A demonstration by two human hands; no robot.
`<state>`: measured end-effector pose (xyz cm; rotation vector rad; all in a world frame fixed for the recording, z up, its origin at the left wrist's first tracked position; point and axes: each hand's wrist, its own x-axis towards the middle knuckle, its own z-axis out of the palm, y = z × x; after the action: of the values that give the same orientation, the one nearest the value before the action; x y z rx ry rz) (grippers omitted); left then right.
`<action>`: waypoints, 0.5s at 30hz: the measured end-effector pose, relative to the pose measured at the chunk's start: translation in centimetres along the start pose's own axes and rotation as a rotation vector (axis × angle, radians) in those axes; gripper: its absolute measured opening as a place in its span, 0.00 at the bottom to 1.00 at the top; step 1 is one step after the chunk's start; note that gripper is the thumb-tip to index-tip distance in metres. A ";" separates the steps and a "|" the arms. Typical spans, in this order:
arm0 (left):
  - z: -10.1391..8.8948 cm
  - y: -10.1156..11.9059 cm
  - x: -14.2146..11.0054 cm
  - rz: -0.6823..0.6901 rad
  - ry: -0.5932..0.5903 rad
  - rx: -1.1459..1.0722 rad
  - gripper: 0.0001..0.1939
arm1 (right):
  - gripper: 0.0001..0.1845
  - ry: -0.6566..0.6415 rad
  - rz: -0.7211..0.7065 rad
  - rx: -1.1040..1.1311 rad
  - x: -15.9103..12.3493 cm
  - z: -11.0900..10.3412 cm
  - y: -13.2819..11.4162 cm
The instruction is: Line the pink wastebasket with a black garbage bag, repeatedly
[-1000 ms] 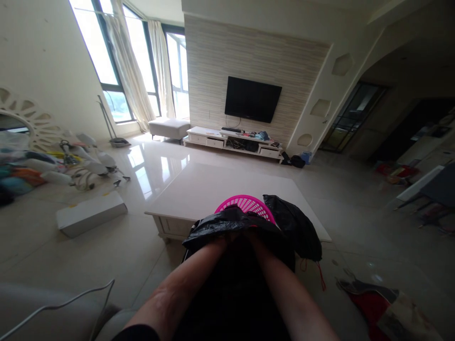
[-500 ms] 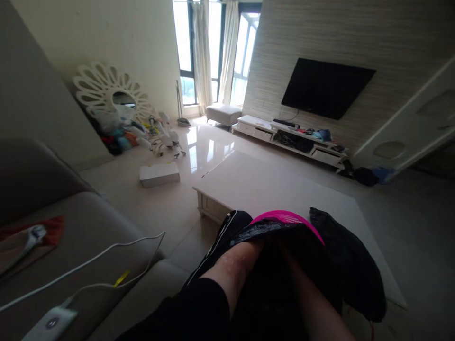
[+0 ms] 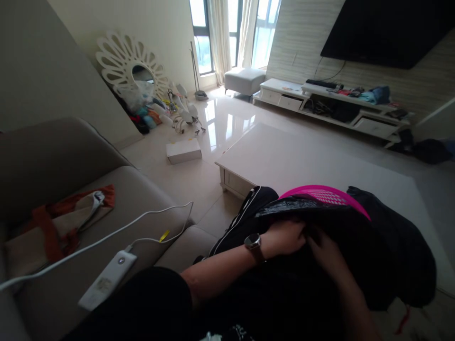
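A black plastic bag (image 3: 295, 204) bunches up in front of me, with the curved rim of a pink mesh basket (image 3: 329, 193) showing behind it. My left hand (image 3: 286, 236), with a round watch on the wrist, is closed against the dark folds of the bag. Close beside it, my right hand (image 3: 324, 247) is also closed, its fingertips partly lost in the dark. Both appear to grip the bag at the same spot. More black material (image 3: 394, 237) bulges to the right, a red string hanging below it. Most of the basket is hidden.
A white low table (image 3: 291, 147) lies ahead. On the grey sofa (image 3: 142, 199) at left are a white power strip (image 3: 108, 279) with its cable and orange-beige cloth (image 3: 60, 222). A white box (image 3: 184, 151) stands on the floor. The TV cabinet (image 3: 284, 97) runs along the far wall.
My hands, hidden in the dark folds before, now show close together at the bag. My view has tilted down and to the left, bringing in more of the sofa.
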<state>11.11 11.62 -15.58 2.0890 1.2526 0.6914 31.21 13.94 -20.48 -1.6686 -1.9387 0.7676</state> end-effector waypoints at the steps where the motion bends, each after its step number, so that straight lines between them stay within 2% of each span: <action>1: -0.4 -0.2 -1.3 0.011 0.022 -0.010 0.19 | 0.32 0.004 0.030 0.000 -1.4 -0.6 0.1; 3: -1.5 -0.5 -3.8 0.036 0.085 -0.043 0.20 | 0.32 0.072 0.036 0.018 -4.0 -2.0 -0.3; 5: -2.9 -0.8 -5.1 0.000 0.202 -0.065 0.22 | 0.30 0.170 -0.025 0.022 -6.0 -3.3 -1.4; 9: -5.0 -1.7 -4.6 -0.022 0.429 -0.056 0.24 | 0.29 0.355 -0.109 -0.059 -7.6 -5.5 -2.6; 11: -5.4 -2.0 -3.9 -0.017 0.465 -0.021 0.26 | 0.29 0.426 -0.084 -0.091 -7.9 -6.5 -2.6; 15: -5.2 -2.4 -2.9 -0.025 0.423 0.051 0.29 | 0.28 0.502 -0.062 -0.132 -8.2 -7.8 -2.3</action>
<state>4.89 11.09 -14.07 2.0271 1.5292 1.1433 35.96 6.47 -13.09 -1.6675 -1.6954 0.1694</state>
